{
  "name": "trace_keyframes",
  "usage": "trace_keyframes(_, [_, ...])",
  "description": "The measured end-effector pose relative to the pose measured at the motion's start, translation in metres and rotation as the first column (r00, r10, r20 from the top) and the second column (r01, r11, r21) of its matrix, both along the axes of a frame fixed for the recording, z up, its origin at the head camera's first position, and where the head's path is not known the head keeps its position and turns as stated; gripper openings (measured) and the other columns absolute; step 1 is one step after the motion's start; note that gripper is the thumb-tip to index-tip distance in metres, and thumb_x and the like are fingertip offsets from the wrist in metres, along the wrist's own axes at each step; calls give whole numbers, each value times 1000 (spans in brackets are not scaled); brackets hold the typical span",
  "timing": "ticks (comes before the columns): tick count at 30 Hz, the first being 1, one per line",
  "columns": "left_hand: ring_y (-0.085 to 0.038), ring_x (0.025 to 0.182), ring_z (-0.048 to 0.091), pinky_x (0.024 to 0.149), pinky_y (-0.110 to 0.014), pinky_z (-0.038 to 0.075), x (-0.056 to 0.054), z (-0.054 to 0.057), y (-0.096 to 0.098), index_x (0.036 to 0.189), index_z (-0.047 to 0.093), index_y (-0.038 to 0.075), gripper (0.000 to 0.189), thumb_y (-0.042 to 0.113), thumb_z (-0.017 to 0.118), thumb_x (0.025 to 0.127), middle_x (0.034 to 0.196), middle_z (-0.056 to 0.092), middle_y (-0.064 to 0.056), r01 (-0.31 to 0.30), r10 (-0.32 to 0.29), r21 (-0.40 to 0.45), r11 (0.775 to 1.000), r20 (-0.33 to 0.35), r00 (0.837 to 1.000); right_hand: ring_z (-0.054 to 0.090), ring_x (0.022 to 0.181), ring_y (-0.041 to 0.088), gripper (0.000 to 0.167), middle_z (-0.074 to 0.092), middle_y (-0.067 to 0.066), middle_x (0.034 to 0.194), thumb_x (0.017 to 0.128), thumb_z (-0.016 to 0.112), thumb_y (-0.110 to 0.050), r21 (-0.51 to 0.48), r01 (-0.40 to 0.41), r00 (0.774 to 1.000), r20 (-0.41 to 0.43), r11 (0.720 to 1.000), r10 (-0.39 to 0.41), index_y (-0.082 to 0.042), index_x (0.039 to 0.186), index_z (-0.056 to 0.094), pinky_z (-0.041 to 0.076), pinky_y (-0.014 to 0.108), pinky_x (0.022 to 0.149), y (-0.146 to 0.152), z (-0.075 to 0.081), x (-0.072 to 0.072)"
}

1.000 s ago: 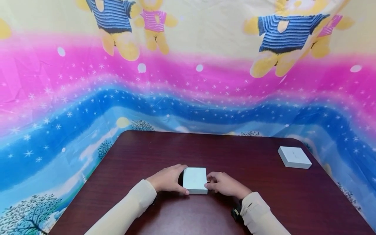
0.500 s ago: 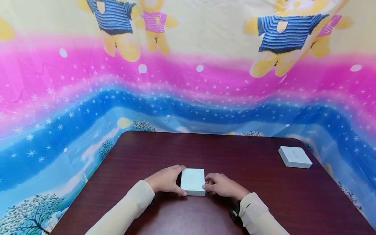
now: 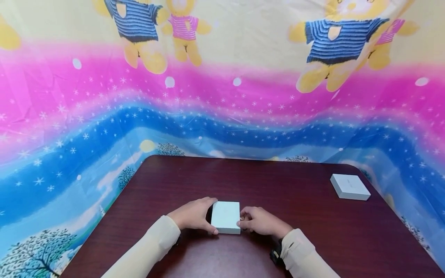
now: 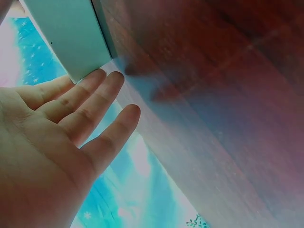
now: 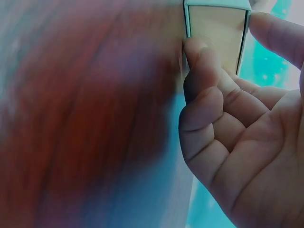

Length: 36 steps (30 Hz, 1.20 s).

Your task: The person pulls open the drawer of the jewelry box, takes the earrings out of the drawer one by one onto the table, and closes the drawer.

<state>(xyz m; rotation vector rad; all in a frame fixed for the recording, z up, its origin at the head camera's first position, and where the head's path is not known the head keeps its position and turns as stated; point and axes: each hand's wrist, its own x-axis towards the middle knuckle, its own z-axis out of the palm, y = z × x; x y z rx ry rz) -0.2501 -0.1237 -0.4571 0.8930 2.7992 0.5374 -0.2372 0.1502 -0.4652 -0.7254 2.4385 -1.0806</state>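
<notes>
A flat white box [image 3: 225, 217] lies near the front middle of the table, between both hands. My left hand [image 3: 192, 214] spans its left end, thumb at the near corner and fingertips at the far one. The left wrist view shows fingers lightly bent, with some fingertips at the box's corner. At the opposite end, my right hand [image 3: 263, 221] holds the box, thumb at the near edge. In the right wrist view a tan panel [image 5: 218, 31] fills that end, framed by the white shell, and the curled fingers reach against it.
A second flat white box [image 3: 351, 186], with small faint print on top, lies at the back right of the dark reddish-brown table [image 3: 250, 177]. Behind the table hangs a colourful cloth [image 3: 222, 100] printed with bears and snowflakes.
The white box and both hands have shifted slightly left and toward the person. The hold on the box looks the same. The second box stays in its place.
</notes>
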Motion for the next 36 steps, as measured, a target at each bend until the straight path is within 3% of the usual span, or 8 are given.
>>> trace_keyframes(19, [-6, 94, 52, 83, -31, 47, 6, 2, -13, 135, 49, 13, 96, 65, 82, 61, 113, 54, 9, -19, 19, 8, 1000, 23, 1000, 61, 65, 14, 29, 64, -4, 76, 94, 65, -37, -14, -35, 999, -21, 999, 35, -10, 104, 61, 50, 31, 63, -12, -7, 2])
trace_keyframes(28, [-8, 96, 53, 84, -33, 47, 11, 4, -19, 136, 50, 9, 99, 64, 82, 61, 116, 56, 5, -22, 22, -4, 1000, 1, 1000, 59, 61, 14, 27, 64, -2, 74, 94, 66, -36, -8, -38, 999, -26, 999, 38, -11, 101, 61, 48, 30, 62, -20, -3, 6])
trace_keyframes(36, [-7, 90, 52, 80, -31, 46, 13, 4, -25, 132, 52, 12, 93, 62, 84, 60, 109, 55, 9, -27, 27, -1, 1000, -15, 1000, 58, 60, 12, 27, 64, -1, 73, 94, 66, -36, -3, -48, 998, -41, 999, 48, -11, 101, 61, 48, 29, 62, -28, -3, 7])
